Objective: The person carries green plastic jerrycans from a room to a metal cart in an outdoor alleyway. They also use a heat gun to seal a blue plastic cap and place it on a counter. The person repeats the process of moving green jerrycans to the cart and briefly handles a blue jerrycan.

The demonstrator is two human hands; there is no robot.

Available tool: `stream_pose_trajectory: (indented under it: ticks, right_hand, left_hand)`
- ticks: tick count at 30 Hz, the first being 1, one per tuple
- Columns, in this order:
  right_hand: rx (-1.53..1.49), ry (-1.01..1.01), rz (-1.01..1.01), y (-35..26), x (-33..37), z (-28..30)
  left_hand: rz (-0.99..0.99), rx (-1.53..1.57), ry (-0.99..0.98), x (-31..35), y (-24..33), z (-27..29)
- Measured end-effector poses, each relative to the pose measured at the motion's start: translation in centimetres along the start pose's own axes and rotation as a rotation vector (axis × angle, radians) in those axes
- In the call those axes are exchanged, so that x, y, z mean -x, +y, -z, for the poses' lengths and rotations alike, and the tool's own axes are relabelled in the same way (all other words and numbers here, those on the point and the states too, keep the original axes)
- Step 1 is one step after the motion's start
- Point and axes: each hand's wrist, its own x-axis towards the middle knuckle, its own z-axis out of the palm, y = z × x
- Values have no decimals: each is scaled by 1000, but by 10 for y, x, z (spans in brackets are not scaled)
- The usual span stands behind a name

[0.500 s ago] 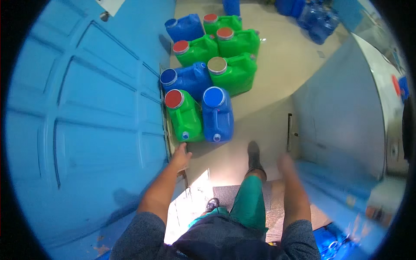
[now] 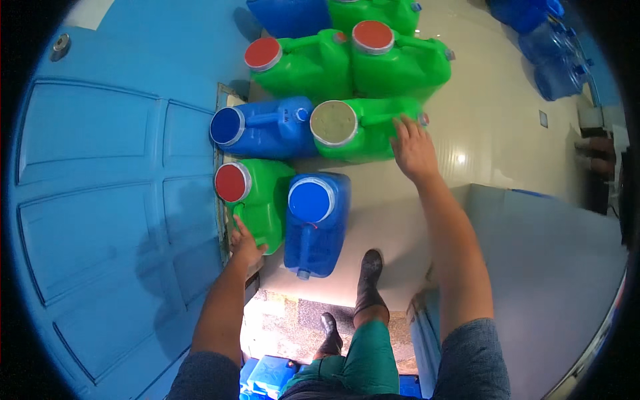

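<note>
My right hand (image 2: 416, 152) reaches over the spout end of a green jug (image 2: 373, 143) with a beige lid. Its fingers are stretched out, by the jug's handle; whether they touch it I cannot tell. At the near left, my left hand (image 2: 245, 244) is over the near part of a green jug (image 2: 265, 200) with a red lid, index finger extended and thumb spread. Right beside that one stands a blue jug (image 2: 327, 243) with a bright blue lid. Another blue jug (image 2: 273, 143), dark-lidded, lies behind the red-lidded one.
Further green jugs (image 2: 303, 70) with red lids and a blue jug (image 2: 290, 17) stand farther back. A blue panelled door (image 2: 93, 213) borders the left. Clear blue water bottles (image 2: 557, 70) sit at the far right. At the right is a grey-white cabinet (image 2: 540, 260).
I have stepped forward, so the jugs appear closer. My right hand has swung from low right to the beige-lidded jug. My left hand has come over the near green jug.
</note>
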Motion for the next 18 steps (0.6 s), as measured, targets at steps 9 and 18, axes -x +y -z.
stream_pose_trajectory:
  ticks: [9, 18]
  right_hand:
    - [253, -404, 101, -9, -64, -37]
    - [-98, -393, -675, -62, 40, -31]
  left_hand:
    - [-49, -34, 47, 9, -2, 4]
    - [-165, -30, 146, 9, -18, 1]
